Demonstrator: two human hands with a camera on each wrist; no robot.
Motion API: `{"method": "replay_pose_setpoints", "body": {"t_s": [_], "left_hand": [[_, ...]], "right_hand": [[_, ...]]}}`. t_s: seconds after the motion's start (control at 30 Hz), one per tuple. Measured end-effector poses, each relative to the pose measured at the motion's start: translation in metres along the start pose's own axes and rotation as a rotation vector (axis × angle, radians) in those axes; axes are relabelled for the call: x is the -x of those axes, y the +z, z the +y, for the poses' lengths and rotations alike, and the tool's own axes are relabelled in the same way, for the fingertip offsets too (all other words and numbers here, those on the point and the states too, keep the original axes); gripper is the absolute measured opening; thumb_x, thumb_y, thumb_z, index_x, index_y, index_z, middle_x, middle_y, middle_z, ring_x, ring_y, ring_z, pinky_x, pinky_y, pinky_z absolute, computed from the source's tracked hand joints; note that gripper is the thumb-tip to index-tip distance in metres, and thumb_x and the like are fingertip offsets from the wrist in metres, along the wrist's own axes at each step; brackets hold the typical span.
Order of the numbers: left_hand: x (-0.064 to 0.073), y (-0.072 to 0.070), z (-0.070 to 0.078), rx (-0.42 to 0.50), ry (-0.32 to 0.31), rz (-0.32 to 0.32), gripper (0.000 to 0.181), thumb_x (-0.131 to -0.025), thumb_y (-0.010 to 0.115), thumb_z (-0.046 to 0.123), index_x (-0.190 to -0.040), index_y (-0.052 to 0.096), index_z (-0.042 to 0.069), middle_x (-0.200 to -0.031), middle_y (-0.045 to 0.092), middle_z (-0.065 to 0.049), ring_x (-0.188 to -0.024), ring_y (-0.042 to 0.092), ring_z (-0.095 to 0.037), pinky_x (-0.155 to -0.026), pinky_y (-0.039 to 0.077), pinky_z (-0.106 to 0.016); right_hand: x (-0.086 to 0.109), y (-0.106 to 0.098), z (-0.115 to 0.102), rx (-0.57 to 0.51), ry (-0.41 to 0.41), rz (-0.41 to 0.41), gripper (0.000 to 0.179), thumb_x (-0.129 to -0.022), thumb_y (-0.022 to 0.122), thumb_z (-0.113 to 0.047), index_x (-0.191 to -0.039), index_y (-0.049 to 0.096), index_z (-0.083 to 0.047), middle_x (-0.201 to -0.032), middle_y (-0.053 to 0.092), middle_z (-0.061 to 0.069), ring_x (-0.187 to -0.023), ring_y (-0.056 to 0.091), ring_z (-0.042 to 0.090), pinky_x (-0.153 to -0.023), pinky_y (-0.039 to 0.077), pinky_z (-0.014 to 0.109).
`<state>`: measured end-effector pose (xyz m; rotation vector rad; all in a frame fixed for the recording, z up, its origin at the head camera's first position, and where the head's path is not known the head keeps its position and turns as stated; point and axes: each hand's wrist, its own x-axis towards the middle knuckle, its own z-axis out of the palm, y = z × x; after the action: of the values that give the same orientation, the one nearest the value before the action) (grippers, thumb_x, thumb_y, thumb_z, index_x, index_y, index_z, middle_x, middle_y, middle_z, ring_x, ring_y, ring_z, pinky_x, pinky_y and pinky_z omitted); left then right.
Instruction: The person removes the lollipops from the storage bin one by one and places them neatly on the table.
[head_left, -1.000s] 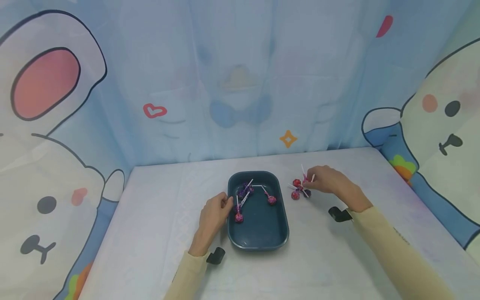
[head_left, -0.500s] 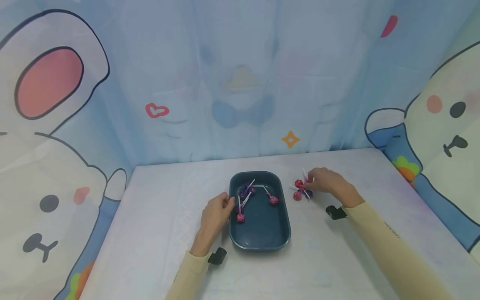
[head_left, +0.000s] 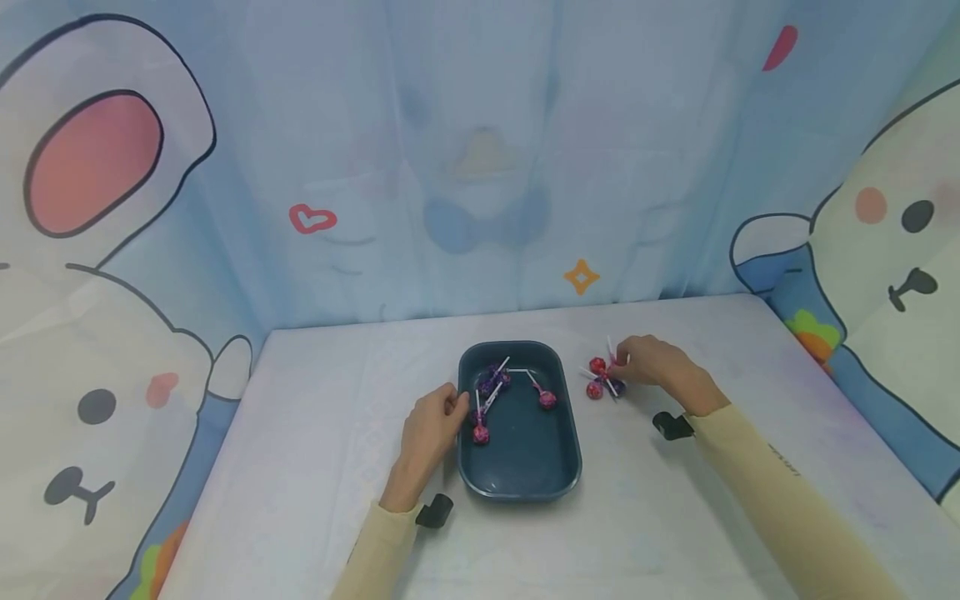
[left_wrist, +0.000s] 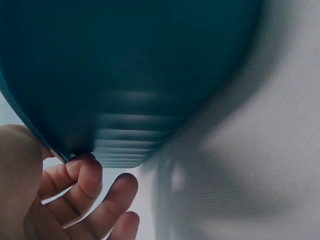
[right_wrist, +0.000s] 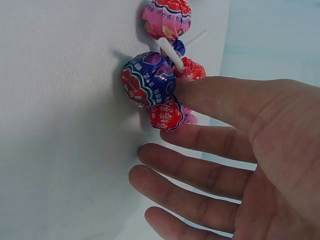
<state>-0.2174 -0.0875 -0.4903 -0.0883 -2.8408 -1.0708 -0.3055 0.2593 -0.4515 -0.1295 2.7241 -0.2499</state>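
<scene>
A dark teal rectangular tray (head_left: 519,490) sits mid-table with several wrapped lollipops inside, among them a pink one (head_left: 547,401) and a purple one (head_left: 489,385). My left hand (head_left: 430,429) pinches the tray's left rim between thumb and index finger, the other fingers loosely bent below it in the left wrist view. Right of the tray lies a small pile of lollipops. My right hand (head_left: 651,363) pinches a red-and-pink lollipop (right_wrist: 167,115) there with thumb and index finger. A purple lollipop (right_wrist: 147,80) lies close against the thumb; a pink one (right_wrist: 167,19) is farther up.
A white cloth covers the table (head_left: 322,433). Behind it hangs a light blue curtain (head_left: 480,167) printed with cartoon animals, which also runs down both sides. Each sleeve cuff has a small black wrist camera (head_left: 672,425).
My right hand has shifted slightly, its wrist moving a little left at the lollipop pile. My left hand stays on the tray's rim, and the tray's contents look the same.
</scene>
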Motion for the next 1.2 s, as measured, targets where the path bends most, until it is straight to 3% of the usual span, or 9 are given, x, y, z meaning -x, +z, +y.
{"method": "replay_pose_setpoints", "body": {"t_s": [0.3,0.7,0.9,1.2], "left_hand": [[0.000,0.000,0.000,-0.001,-0.014,-0.003,0.028,-0.091,0.050,0.040,-0.072,0.049,0.018,-0.059,0.049,0.005,-0.050,0.043,-0.008,-0.045,0.033,-0.024],[0.000,0.000,0.000,0.000,-0.006,-0.002,0.028,-0.091,0.050,0.039,-0.072,0.049,0.018,-0.059,0.047,0.005,-0.050,0.042,-0.008,-0.045,0.032,-0.024],[0.000,0.000,0.001,0.010,-0.008,-0.006,0.027,-0.091,0.050,0.038,-0.072,0.049,0.018,-0.059,0.048,0.005,-0.050,0.042,-0.009,-0.045,0.033,-0.024],[-0.001,0.001,0.000,0.002,-0.009,-0.006,0.028,-0.091,0.050,0.039,-0.072,0.050,0.018,-0.059,0.049,0.005,-0.050,0.043,-0.009,-0.044,0.033,-0.024]], "right_hand": [[0.002,-0.005,-0.005,-0.025,0.028,-0.007,0.043,-0.085,0.062,-0.036,-0.111,0.057,-0.003,-0.098,0.061,0.015,-0.085,0.054,0.026,-0.070,0.046,0.041],[0.021,-0.020,-0.030,-0.056,-0.065,0.066,0.066,-0.082,0.063,-0.046,-0.129,0.043,-0.004,-0.122,0.054,0.024,-0.104,0.056,0.034,-0.083,0.046,0.051],[0.037,-0.029,-0.050,-0.019,-0.118,0.136,0.064,-0.082,0.064,-0.043,-0.128,0.046,-0.003,-0.123,0.054,0.023,-0.106,0.055,0.034,-0.086,0.044,0.051],[0.054,-0.036,-0.075,0.031,-0.192,0.180,0.058,-0.082,0.065,-0.042,-0.124,0.050,-0.006,-0.120,0.057,0.018,-0.109,0.055,0.031,-0.088,0.043,0.050]]}}
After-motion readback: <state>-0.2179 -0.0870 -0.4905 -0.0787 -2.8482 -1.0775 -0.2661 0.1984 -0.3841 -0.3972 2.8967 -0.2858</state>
